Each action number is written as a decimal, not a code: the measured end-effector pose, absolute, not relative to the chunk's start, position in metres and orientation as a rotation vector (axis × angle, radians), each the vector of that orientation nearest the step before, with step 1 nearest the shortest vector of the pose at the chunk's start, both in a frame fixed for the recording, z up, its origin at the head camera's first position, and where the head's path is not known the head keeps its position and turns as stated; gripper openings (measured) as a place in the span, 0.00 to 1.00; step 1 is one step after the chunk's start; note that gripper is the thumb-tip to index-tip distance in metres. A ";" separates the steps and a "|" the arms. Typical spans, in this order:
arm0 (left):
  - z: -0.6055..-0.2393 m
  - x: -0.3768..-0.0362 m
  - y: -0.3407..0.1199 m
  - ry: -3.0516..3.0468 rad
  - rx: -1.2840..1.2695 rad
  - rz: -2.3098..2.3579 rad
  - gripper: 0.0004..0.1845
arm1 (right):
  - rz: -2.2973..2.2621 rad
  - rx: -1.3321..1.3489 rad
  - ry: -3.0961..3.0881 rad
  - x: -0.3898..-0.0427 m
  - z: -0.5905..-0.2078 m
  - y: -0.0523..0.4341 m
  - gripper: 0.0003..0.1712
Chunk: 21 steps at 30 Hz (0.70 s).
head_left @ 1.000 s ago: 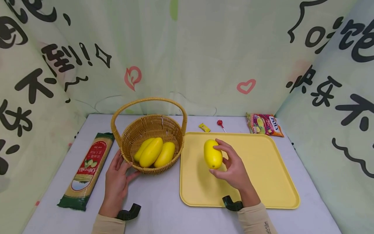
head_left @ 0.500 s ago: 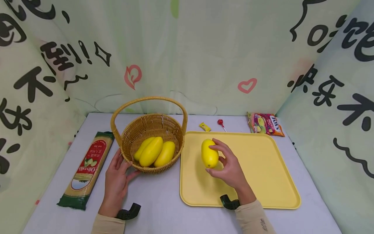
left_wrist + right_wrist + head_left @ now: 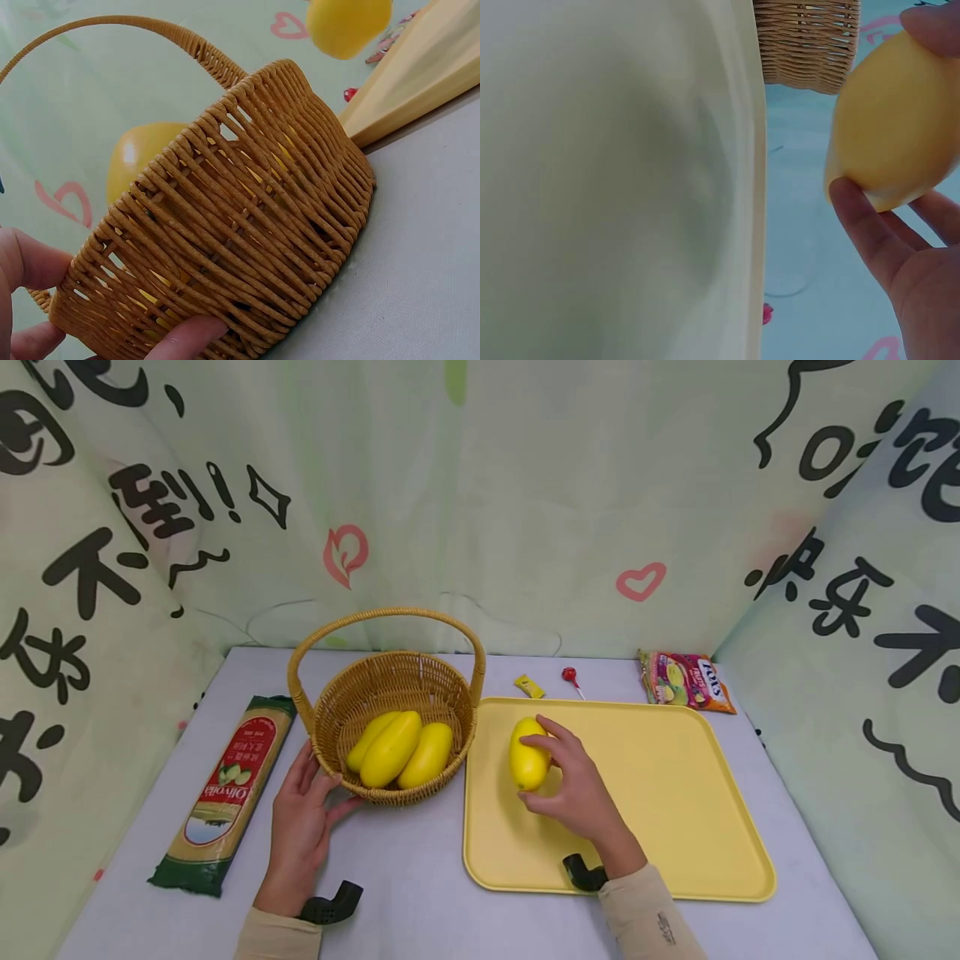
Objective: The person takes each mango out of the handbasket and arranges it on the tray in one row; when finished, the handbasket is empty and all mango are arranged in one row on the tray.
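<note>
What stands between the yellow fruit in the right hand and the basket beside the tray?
Only the basket's own near wall and arched handle. The right hand holds the fruit above the tray, and nothing else fills that gap.

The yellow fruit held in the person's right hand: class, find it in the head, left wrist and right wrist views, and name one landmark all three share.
Head: the yellow fruit is just right of centre, over the yellow tray's left part, gripped by the right hand.
Left wrist: top edge, right of centre, above the basket.
Right wrist: right side, pinched between thumb and fingers.
Shared landmark: the wicker basket.
</note>
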<state>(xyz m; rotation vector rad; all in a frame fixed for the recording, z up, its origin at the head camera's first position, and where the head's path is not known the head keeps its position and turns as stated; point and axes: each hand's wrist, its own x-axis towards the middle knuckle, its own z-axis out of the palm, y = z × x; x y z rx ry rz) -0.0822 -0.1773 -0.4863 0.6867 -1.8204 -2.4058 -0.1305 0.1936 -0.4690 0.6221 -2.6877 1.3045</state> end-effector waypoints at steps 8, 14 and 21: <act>-0.485 -0.083 -0.177 -1.819 0.693 -2.406 0.41 | 1.132 0.744 -2.831 -0.136 -0.464 0.179 0.38; -0.485 -0.083 -0.176 -1.808 0.684 -2.405 0.41 | 1.004 0.799 -2.906 -0.137 -0.465 0.169 0.36; -0.486 -0.082 -0.176 -1.804 0.681 -2.410 0.41 | 0.901 0.857 -2.918 -0.137 -0.465 0.163 0.35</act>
